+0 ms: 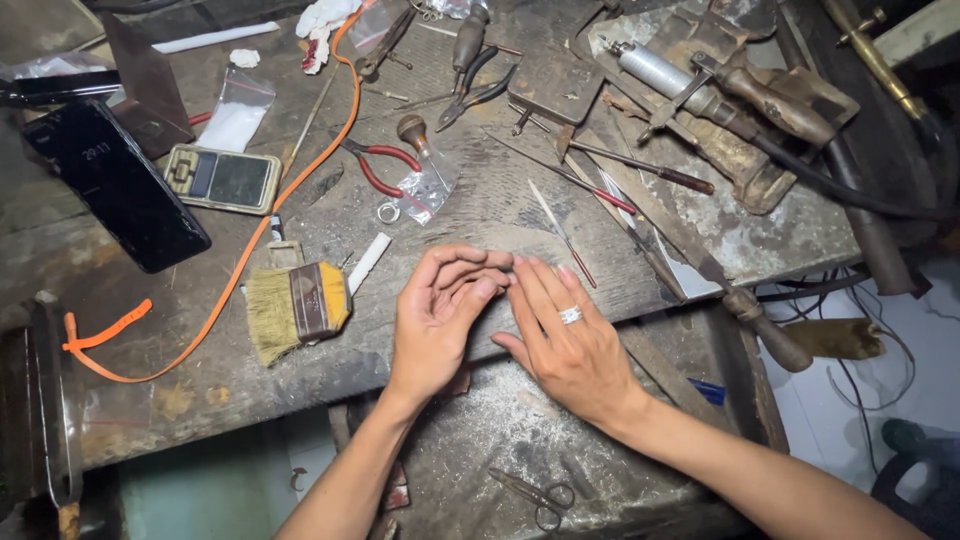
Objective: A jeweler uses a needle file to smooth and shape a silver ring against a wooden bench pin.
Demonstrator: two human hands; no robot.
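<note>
— Looking down: where are my hands?
— Left hand (pixel 437 320) curled, fingertips pinched narrow; right hand (pixel 562 335) flat, fingers spread, ring (pixel 570 314) on; tips meet on the workbench (pixel 200 370); whether they hold anything, I cannot tell.
— Nearby?
— Brush (pixel 295 305) left; red-handled pliers (pixel 382 168) beyond.

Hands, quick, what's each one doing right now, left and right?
Left hand: fingers curled, tips pinched together at the bench edge; whether they hold anything cannot be told.
Right hand: open, fingers flat on the bench, ring on one finger, holding nothing.
</note>
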